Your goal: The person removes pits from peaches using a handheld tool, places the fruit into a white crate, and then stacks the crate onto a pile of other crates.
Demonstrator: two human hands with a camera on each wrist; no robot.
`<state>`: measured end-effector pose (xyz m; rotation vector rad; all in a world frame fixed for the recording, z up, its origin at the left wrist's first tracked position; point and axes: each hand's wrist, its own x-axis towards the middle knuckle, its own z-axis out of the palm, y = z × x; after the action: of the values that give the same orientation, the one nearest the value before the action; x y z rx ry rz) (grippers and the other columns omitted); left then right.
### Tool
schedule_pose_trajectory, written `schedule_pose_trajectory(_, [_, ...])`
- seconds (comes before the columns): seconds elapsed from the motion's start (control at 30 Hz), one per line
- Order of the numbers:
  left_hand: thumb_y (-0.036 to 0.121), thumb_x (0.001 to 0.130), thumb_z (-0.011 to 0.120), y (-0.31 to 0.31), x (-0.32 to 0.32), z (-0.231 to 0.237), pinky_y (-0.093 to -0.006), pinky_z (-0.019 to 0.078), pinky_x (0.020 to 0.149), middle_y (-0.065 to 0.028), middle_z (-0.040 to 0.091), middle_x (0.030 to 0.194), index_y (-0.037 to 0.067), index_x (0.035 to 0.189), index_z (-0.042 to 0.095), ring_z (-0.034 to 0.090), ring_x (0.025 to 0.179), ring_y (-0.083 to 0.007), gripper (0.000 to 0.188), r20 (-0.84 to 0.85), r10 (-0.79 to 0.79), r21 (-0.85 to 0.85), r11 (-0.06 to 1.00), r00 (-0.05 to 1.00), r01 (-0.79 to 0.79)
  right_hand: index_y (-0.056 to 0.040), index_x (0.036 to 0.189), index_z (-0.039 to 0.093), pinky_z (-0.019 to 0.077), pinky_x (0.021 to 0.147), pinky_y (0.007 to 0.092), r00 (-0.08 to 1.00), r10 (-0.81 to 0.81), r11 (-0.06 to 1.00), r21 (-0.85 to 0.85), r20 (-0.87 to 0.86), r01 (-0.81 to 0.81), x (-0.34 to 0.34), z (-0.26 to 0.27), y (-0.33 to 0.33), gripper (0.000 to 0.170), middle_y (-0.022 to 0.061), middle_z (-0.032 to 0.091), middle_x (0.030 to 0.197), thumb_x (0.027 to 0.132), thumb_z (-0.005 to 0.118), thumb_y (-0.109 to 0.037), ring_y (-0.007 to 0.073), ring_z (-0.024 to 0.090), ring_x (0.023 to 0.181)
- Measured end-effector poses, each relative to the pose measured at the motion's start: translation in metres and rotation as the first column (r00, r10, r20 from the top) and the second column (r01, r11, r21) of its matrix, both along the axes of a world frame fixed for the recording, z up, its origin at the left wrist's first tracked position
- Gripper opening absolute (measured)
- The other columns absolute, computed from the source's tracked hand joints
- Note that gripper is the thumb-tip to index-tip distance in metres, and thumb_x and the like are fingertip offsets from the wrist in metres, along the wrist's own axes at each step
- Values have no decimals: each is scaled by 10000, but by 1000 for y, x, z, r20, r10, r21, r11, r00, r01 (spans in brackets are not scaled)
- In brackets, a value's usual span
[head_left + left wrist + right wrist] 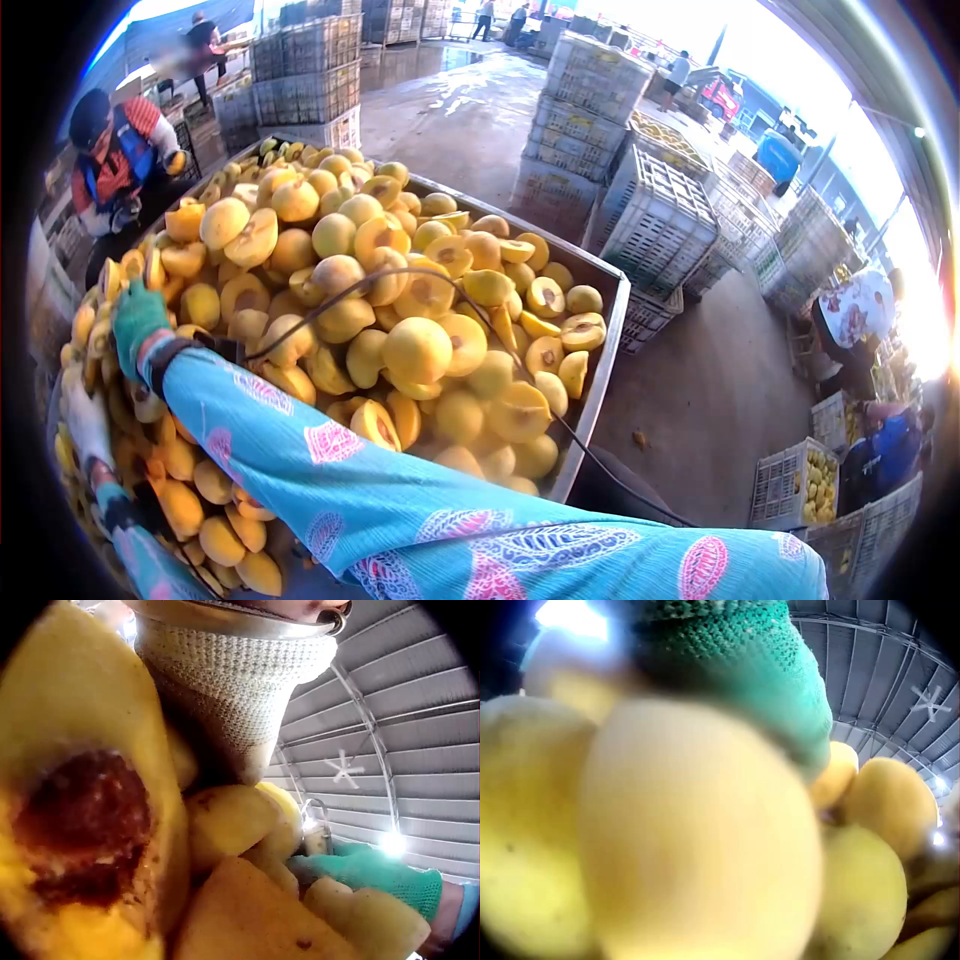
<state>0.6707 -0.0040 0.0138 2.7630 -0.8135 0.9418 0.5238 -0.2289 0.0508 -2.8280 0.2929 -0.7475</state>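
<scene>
Head view: the right hand in a green knitted glove [140,318] touches the left part of a heap of yellow fruit, round and halved [418,351], in a metal-rimmed bin [603,370]; the left hand in a white knitted glove [85,415] is at the near left edge; slatted whitish plastic crates [660,215] stand far right. Left wrist view: white glove above cut fruit; finger state cannot be told. Right wrist view: green glove behind blurred fruit; finger state cannot be told.
</scene>
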Motion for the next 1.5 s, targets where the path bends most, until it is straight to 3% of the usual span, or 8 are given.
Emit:
schedule_pose_trajectory(0.43, [270,865,597,39,-257,-43,-425,376,1005,-264,465,1294,24,1379,361,437,1205,-405,616,-516,12,-155,982,857,-107,-153,931,722,448,706,408,963,142,977,191,-228,-99,-168,-22,57,252,51,675,963,732,619,-270,265,591,955])
schedule_pose_trajectory(0.6, [358,882,465,34,-358,-54,-420,491,589,-125,638,777,85,812,615,615,706,-279,320,46,-73,-3,997,996,73,-167,799,729,529,687,399,893,375,926,53,-249,-374,-231,-38,49,179,97,689,833,725,593,-257,290,663,801])
schedule_pose_trajectory(0.83, [370,827,609,104,-393,-29,-368,425,953,-209,584,1184,51,1163,612,552,1113,-325,463,-729,-234,-424,892,643,-157,-117,998,604,493,699,446,899,430,882,250,-83,-399,-330,60,69,283,144,658,856,847,562,-353,368,624,798])
schedule_pose_trajectory(0.97, [305,771,660,109,-479,38,-377,457,904,-220,635,1061,8,1008,659,601,1027,-310,380,-746,98,-287,845,658,-452,-34,940,567,475,606,414,883,423,728,504,203,-464,-434,70,69,306,149,633,722,840,595,-322,323,636,690])
schedule_pose_trajectory(1.1, [259,697,703,103,-509,-38,-351,484,871,-202,631,1082,27,1113,606,620,995,-311,486,-402,72,90,995,913,-39,-53,831,563,401,387,268,862,506,21,998,39,-58,-502,12,85,256,5,511,558,877,620,-299,90,519,463])
schedule_pose_trajectory(1.2, [234,693,716,109,-522,-22,-354,472,905,-205,611,1129,3,1165,567,597,1046,-332,546,-500,-12,-81,996,866,-33,-74,904,544,378,367,236,847,522,-118,976,-95,182,-529,-26,111,219,4,534,607,895,605,-284,76,488,440])
schedule_pose_trajectory(1.37, [132,835,642,123,-557,20,-348,547,694,-141,625,1076,11,1229,524,658,893,-260,429,-299,-823,-874,33,484,-484,-55,966,495,460,492,375,902,397,326,893,169,-311,-533,-47,142,234,168,601,678,921,562,-275,301,632,596])
schedule_pose_trajectory(1.5, [225,922,541,93,-596,18,-319,550,627,-129,612,1048,20,1211,512,662,865,-258,356,-200,-822,-869,-103,534,-484,-48,933,479,456,517,469,842,449,568,631,301,-528,-529,-31,153,259,195,599,679,918,563,-293,408,605,622])
